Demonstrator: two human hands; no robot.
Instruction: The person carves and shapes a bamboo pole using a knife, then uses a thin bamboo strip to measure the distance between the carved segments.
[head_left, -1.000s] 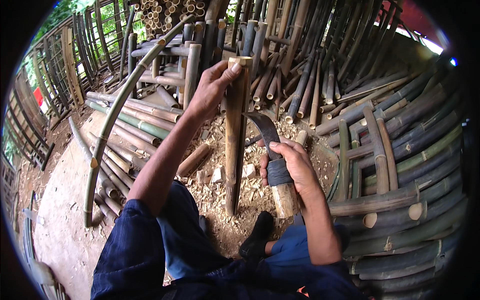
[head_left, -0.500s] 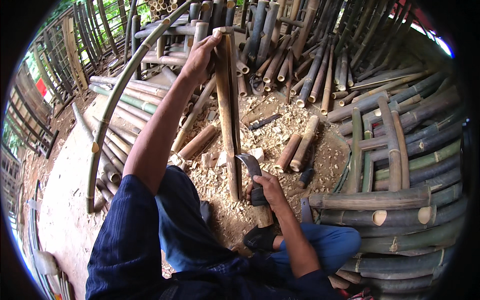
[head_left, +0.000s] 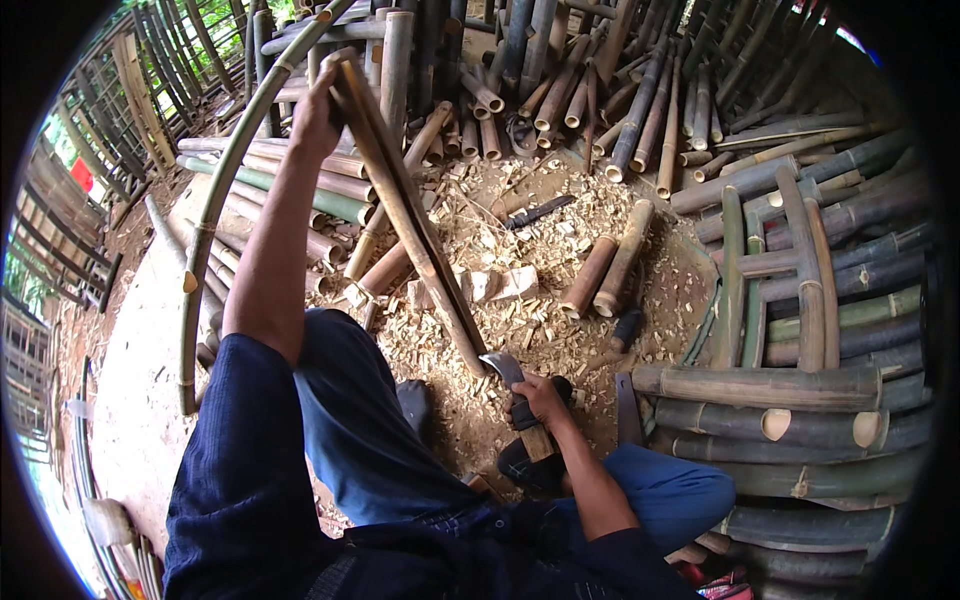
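A long split bamboo piece [head_left: 400, 221] leans to the left, its inner groove showing along one side. Closed around its upper end is my left hand [head_left: 318, 116], with the arm stretched far forward. My right hand [head_left: 543, 399] grips a curved machete [head_left: 504, 368] by its handle, which has a dark wrapping and a pale wooden butt. The blade's hooked tip lies at the lower end of the bamboo; whether it touches is too small to tell. That lower end stands just above the chip-strewn ground, between my legs and the loose pieces.
Wood chips [head_left: 540, 330] cover the ground. Two short bamboo tubes [head_left: 622, 258] and a dark sheath-like object [head_left: 540, 213] lie ahead. A bamboo frame [head_left: 757, 386] and stacked poles are at right. A bent bamboo pole [head_left: 205, 225] arches at left; more bamboo [head_left: 640, 130] leans behind.
My left hand has swung left, tilting the bamboo from nearly upright to a slant. My right hand has come lower and slightly right, bringing the machete from the bamboo's side to its bottom end.
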